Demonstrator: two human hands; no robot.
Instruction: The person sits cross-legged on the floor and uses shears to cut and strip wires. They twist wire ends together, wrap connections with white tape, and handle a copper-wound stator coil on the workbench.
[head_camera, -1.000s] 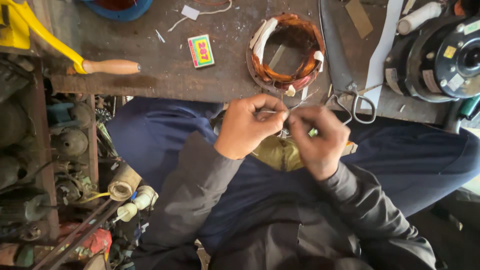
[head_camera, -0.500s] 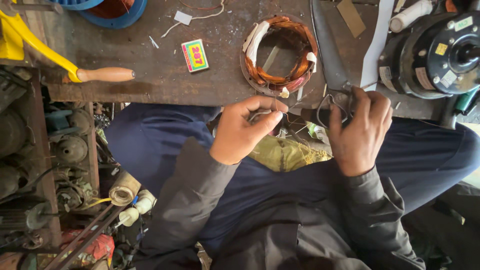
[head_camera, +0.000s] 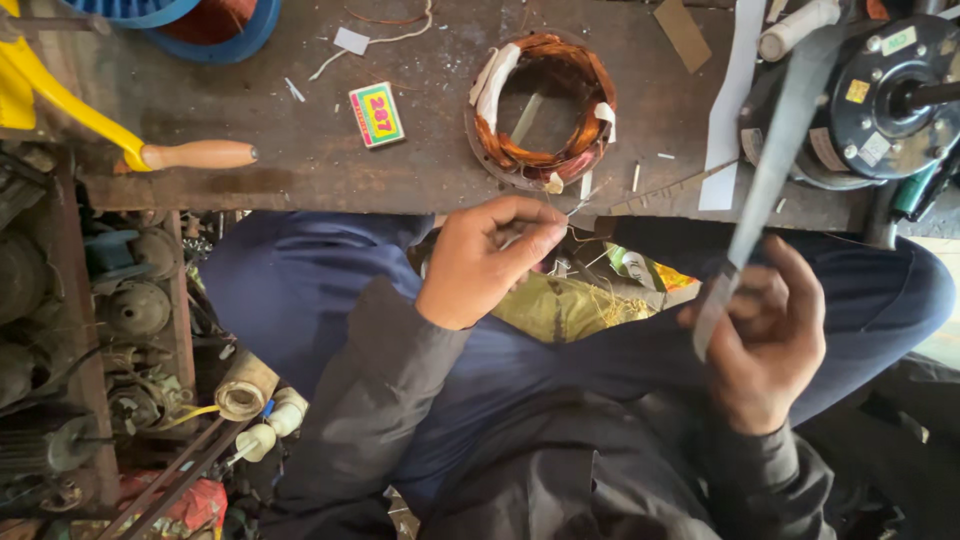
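left hand (head_camera: 480, 265): over my lap, just below the bench (head_camera: 330, 160) front edge; thumb and fingers pinched closed on a thin wire (head_camera: 583, 203) that runs up toward the stator.
right hand (head_camera: 770, 335): over my right thigh, fingers curled closed round the low end of a long grey strip (head_camera: 775, 160); the strip slants up across the bench toward the motor at the back right corner.
stator (head_camera: 545, 110): on the bench near the front edge, about the middle; copper windings, white tape wraps, core open. Wire end comes off its front side.
grip tip: I think the pinch wants to sit close to the wire tip, light pull only, so the lead does not kink or tear out of the winding.
strip tip: I'd hold it nearer the working end; held by the tail it will wobble. Keep its edge off the copper, the coating likely scratches.
rag (head_camera: 560, 305): yellow, on my lap between the hands, with loose wire offcuts on it.
matchbox (head_camera: 377, 114): bench, left of the stator, apart from it.
motor (head_camera: 880, 90): black, back right corner, the strip crosses in front of it.
handle (head_camera: 200, 154): wooden, at the left front edge, clear of my hands.
unclear: whether the wire is bare or sleeved, too thin to tell.
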